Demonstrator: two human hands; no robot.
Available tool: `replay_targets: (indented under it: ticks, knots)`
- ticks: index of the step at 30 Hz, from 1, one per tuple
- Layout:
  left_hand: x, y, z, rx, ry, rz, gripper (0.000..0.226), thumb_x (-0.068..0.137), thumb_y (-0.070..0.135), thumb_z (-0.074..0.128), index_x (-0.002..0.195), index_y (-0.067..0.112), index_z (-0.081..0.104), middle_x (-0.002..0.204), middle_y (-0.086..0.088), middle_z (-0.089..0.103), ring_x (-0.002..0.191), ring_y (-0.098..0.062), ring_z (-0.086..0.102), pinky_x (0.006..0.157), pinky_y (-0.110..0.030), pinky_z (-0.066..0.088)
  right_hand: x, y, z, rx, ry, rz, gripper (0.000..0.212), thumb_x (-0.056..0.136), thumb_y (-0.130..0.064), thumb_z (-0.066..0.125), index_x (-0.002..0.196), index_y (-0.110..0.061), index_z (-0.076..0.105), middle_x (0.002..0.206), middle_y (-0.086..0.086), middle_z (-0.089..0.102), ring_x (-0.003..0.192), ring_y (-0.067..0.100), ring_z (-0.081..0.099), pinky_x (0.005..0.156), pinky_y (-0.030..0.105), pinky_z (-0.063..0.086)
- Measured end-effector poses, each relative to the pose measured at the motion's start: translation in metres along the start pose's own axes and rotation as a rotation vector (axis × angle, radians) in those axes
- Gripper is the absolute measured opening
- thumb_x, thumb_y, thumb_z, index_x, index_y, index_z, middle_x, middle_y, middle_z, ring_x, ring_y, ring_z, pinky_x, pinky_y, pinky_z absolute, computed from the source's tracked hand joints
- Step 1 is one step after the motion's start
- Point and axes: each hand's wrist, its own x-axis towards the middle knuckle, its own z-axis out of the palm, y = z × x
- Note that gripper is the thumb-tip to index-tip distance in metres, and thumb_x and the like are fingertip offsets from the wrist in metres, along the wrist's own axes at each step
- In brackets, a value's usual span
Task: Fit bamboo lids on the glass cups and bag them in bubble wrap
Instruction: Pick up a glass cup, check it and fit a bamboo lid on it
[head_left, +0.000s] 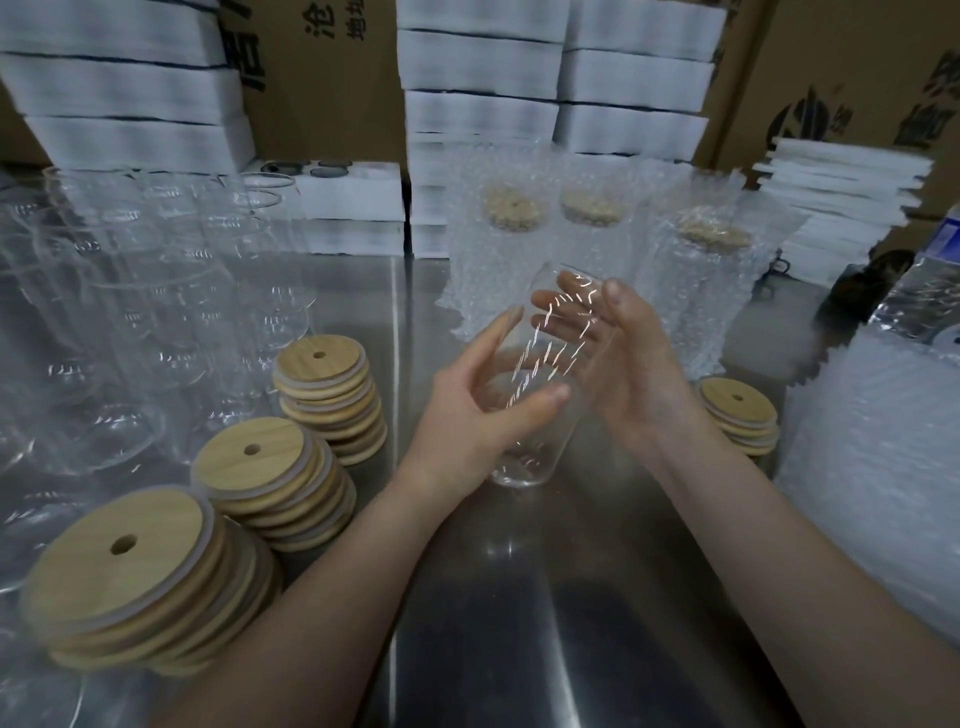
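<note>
1. The glass cup (530, 374) has no lid and is held tilted above the steel table (467, 597) at centre, mouth pointing away.
2. The left hand (483, 410) grasps its lower part, with the thumb in front and the fingers curled behind.
3. The right hand (639, 364) lays nearly straight fingers against its upper part, unclenched.
4. Bamboo lid stacks (270, 483) stand on either side.
5. Bubble-wrapped cups (514, 260) stand behind, and bare glasses (130, 312) crowd the left.

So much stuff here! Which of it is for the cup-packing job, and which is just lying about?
For the job: glass cup in left hand and right hand, bare cups, bamboo lid stacks, bubble-wrap bags, bagged cups.
Lying about: white foam boxes, cardboard cartons, foam sheets.
</note>
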Motion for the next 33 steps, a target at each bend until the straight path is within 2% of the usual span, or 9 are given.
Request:
replay_targets:
  ticks: [3,6,8,12,14,16,22,27,33]
  knots:
    - [-0.002,-0.003,-0.003,0.294,0.054,0.1,0.089,0.062,0.045,0.082,0.14,0.046,0.04,0.113,0.015,0.066,0.088,-0.01,0.069,0.079,-0.028,0.056,0.0,0.001,-0.002,-0.073,0.064,-0.04,0.042,0.072,-0.04,0.07,0.109,-0.02,0.065,0.106,0.003,0.071,0.098,0.018,0.065,0.09,0.041,0.049]
    - [-0.002,-0.005,-0.006,0.582,0.092,0.254,0.094,0.065,0.053,0.079,0.146,0.043,0.033,0.12,0.018,0.06,0.093,-0.007,0.063,0.082,-0.014,0.049,-0.002,0.001,0.0,-0.134,0.105,-0.083,0.054,0.062,-0.045,0.074,0.111,-0.024,0.064,0.116,0.007,0.066,0.099,0.018,0.065,0.08,0.034,0.051]
    - [-0.002,-0.004,-0.006,0.712,0.103,0.34,0.095,0.068,0.051,0.077,0.149,0.039,0.03,0.129,0.013,0.057,0.101,-0.002,0.058,0.085,-0.008,0.043,-0.004,0.001,0.0,-0.187,0.13,-0.104,0.05,0.066,-0.041,0.075,0.111,-0.024,0.064,0.12,0.01,0.062,0.103,0.019,0.064,0.079,0.033,0.053]
    - [0.0,-0.003,-0.006,0.949,0.107,0.458,0.093,0.07,0.046,0.077,0.15,0.029,0.032,0.141,0.005,0.052,0.121,-0.011,0.053,0.096,-0.026,0.045,-0.006,-0.002,0.0,-0.209,0.187,-0.119,0.032,0.079,-0.024,0.076,0.109,-0.019,0.065,0.116,0.014,0.063,0.095,0.019,0.065,0.078,0.034,0.055]
    - [0.001,-0.003,-0.006,1.08,0.109,0.496,0.095,0.069,0.043,0.081,0.149,0.027,0.034,0.144,0.0,0.05,0.121,-0.021,0.056,0.096,-0.038,0.048,-0.007,-0.004,0.0,-0.196,0.216,-0.115,0.032,0.08,-0.022,0.073,0.11,-0.013,0.064,0.11,0.012,0.066,0.092,0.021,0.068,0.076,0.034,0.057]
    - [0.002,-0.005,-0.005,1.177,0.134,0.545,0.096,0.065,0.041,0.084,0.147,0.026,0.038,0.144,-0.003,0.051,0.115,-0.028,0.06,0.092,-0.042,0.05,-0.006,-0.005,0.0,-0.183,0.241,-0.104,0.036,0.079,-0.022,0.07,0.112,-0.008,0.063,0.107,0.014,0.066,0.094,0.026,0.069,0.074,0.034,0.058]
    - [0.005,-0.011,-0.007,1.254,0.181,0.558,0.101,0.062,0.036,0.086,0.148,0.015,0.037,0.139,-0.004,0.056,0.115,-0.028,0.057,0.097,-0.035,0.037,-0.005,-0.003,0.0,-0.088,0.247,-0.062,0.029,0.068,-0.021,0.071,0.094,-0.011,0.062,0.102,0.014,0.069,0.093,0.025,0.068,0.082,0.042,0.058]
    - [0.007,-0.015,-0.008,1.261,0.204,0.561,0.09,0.068,0.036,0.083,0.144,0.023,0.037,0.141,-0.011,0.052,0.12,-0.03,0.054,0.101,-0.049,0.042,-0.001,0.001,-0.003,-0.003,0.257,-0.041,0.008,0.085,-0.014,0.068,0.08,-0.012,0.062,0.098,0.01,0.075,0.094,0.024,0.069,0.095,0.051,0.052]
    - [0.006,-0.015,-0.009,1.256,0.216,0.462,0.095,0.068,0.04,0.085,0.142,0.034,0.026,0.143,-0.014,0.047,0.132,-0.033,0.046,0.108,-0.055,0.034,0.002,0.0,-0.008,0.179,0.192,0.061,0.016,0.093,-0.019,0.061,0.099,-0.004,0.063,0.1,0.007,0.075,0.088,0.017,0.07,0.097,0.037,0.052]
